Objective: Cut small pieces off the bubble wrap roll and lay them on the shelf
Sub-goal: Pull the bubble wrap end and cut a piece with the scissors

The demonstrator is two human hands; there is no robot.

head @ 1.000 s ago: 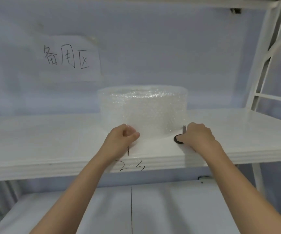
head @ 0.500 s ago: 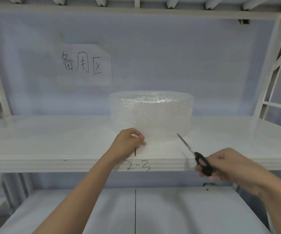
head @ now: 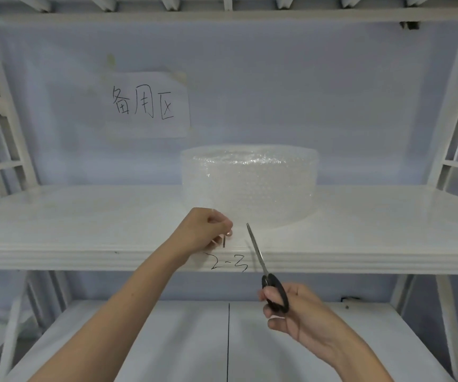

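A wide roll of clear bubble wrap (head: pixel 249 186) stands on end on the white shelf (head: pixel 84 216), slightly right of the middle. My left hand (head: pixel 203 230) pinches the loose end of the wrap at the roll's lower left, close to the shelf's front edge. My right hand (head: pixel 299 318) holds black-handled scissors (head: pixel 260 260) below and in front of the shelf. Their closed blades point up and slightly left, with the tip just right of my left hand and near the foot of the roll.
A paper sign with handwritten characters (head: pixel 146 104) is taped to the back wall. "2-3" (head: pixel 229 264) is written on the shelf's front edge. White frame uprights (head: pixel 453 128) stand at both sides. A lower shelf (head: pixel 167 340) lies below my hands.
My right hand lifted the scissors off the shelf beside the roll, drew them back toward me, then swung the blades left toward my left hand. The left hand stayed at the wrap's end.
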